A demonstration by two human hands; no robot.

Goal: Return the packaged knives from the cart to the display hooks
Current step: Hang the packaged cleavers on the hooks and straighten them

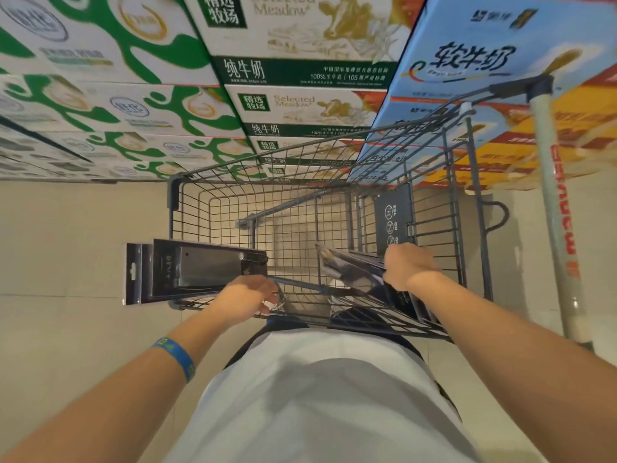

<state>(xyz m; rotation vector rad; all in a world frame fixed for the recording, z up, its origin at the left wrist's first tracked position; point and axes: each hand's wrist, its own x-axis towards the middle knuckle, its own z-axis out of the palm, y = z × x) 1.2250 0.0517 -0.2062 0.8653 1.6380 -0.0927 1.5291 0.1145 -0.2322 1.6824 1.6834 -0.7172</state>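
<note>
Hands outstretched: left hand (247, 295) grips packaged knives (197, 272), right hand (409, 265) grips second package (354, 269) in cart (173, 195).

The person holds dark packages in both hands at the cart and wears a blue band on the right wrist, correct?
No. The head view shows the blue band on the left wrist, not the right. Both the left hand and right hand do hold dark packages at the cart.

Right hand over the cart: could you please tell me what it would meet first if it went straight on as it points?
Likely the dark plastic panel on the cart, just beyond the right hand; depth is unclear.
</note>
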